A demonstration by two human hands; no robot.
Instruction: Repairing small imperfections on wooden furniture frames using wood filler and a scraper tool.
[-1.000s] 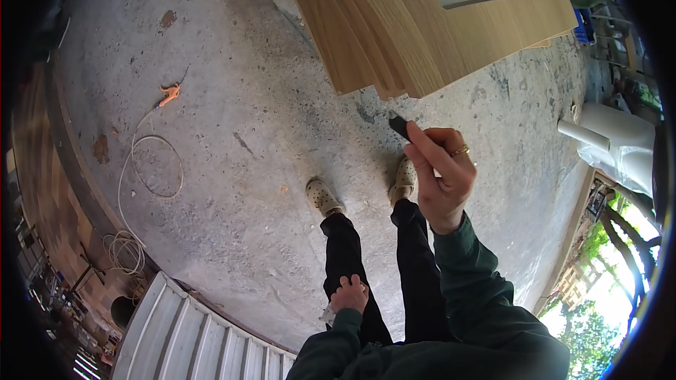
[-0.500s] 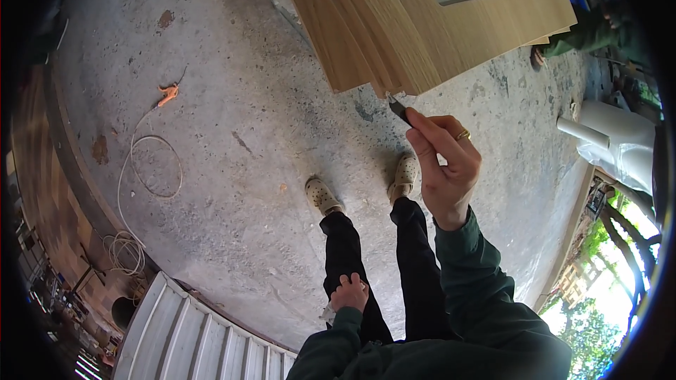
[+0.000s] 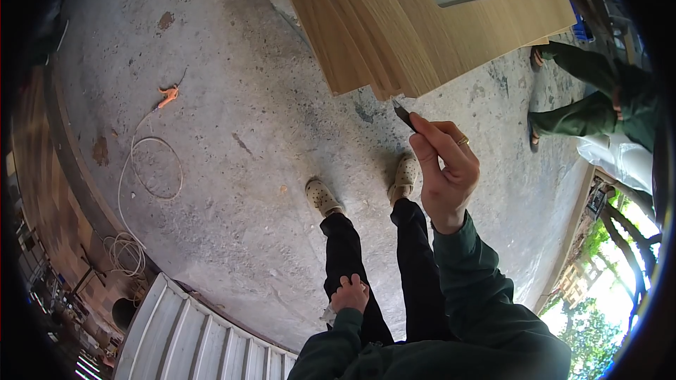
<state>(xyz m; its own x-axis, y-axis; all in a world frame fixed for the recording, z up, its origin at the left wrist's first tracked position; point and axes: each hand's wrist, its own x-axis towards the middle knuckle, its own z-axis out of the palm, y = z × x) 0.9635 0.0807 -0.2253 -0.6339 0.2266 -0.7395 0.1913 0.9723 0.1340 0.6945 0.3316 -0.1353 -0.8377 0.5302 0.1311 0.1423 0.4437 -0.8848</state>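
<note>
Your right hand [image 3: 445, 172] hides most of the thin dark tool [image 3: 403, 115]; you can't tell its kind. Whatever your left hand [image 3: 350, 293] grips stays unclear. The wooden panels [image 3: 422, 21] run off the top edge.

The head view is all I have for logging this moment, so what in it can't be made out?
- Dark tool: the right hand covers its handle, so its kind is unclear.
- Left hand: small at the thigh; contents unreadable.
- Stacked wood panels: cut off by the top edge.
- Another person's legs: body lost at the dark rim.
</note>
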